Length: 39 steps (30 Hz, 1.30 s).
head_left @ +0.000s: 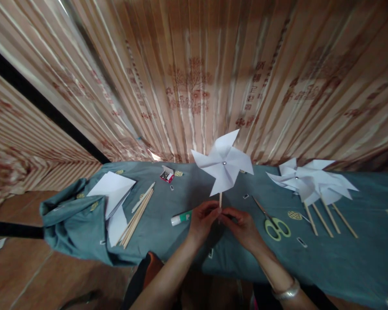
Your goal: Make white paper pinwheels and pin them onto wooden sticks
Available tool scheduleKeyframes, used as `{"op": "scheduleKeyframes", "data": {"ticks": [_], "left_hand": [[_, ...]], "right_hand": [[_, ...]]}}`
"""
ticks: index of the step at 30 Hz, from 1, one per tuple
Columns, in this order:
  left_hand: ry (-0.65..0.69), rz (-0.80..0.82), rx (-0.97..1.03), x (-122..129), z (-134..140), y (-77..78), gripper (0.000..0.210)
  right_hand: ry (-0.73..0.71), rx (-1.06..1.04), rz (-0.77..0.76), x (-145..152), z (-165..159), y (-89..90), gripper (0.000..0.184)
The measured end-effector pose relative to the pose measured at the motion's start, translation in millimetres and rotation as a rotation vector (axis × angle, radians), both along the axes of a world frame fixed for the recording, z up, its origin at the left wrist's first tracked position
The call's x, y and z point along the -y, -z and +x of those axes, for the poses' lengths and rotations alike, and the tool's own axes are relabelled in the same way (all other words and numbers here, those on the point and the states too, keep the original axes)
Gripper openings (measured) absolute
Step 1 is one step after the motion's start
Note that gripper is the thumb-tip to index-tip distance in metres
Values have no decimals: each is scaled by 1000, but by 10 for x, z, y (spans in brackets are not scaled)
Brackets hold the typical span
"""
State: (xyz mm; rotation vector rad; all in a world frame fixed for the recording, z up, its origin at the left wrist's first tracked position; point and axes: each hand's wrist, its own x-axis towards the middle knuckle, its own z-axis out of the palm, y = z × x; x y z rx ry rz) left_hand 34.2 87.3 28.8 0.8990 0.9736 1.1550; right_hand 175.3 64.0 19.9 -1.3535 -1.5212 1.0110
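Note:
A white paper pinwheel (232, 168) with a silver pin at its centre stands upright in front of me on a thin wooden stick. My left hand (203, 218) pinches that stick below the paper blades. From the other side, my right hand (239, 223) also has its fingertips closed on the stick, touching the left. A green and white glue stick (181, 218) lies beside my left hand. Close to my right hand rest scissors (276, 227) with light green handles.
Several finished pinwheels (313, 181) lie together at the right. Folded white paper (111, 189), a bundle of wooden sticks (137, 219) and a small open box of pins (167, 174) are at the left on the green cloth (336, 262). Behind hangs a patterned curtain (194, 86).

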Motion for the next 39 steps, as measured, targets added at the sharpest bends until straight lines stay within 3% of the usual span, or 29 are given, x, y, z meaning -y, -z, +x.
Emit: {"op": "scheduleKeyframes", "data": {"ticks": [8, 13, 17, 20, 22, 27, 34, 39], "left_hand": [[-29, -28, -60, 5, 3, 11, 28], [-40, -13, -96, -3, -6, 21, 22], [-43, -11, -132, -4, -6, 27, 20], [-21, -31, -141, 17, 15, 41, 23], [7, -42, -140, 40, 39, 57, 23], [62, -28, -168, 97, 103, 91, 22], [69, -17, -205, 77, 132, 110, 22], [47, -12, -204, 51, 130, 114, 18]], "right_hand": [[-3, 25, 24, 13, -28, -6, 21], [-15, 17, -30, -11, 107, -106, 21], [176, -47, 24, -135, 545, -221, 27], [450, -171, 142, -259, 855, -265, 30], [548, -221, 199, -330, 964, -272, 34], [557, -263, 232, -423, 977, -255, 42], [563, -300, 214, -378, 911, -301, 29], [658, -367, 243, -361, 925, -266, 30]]}}
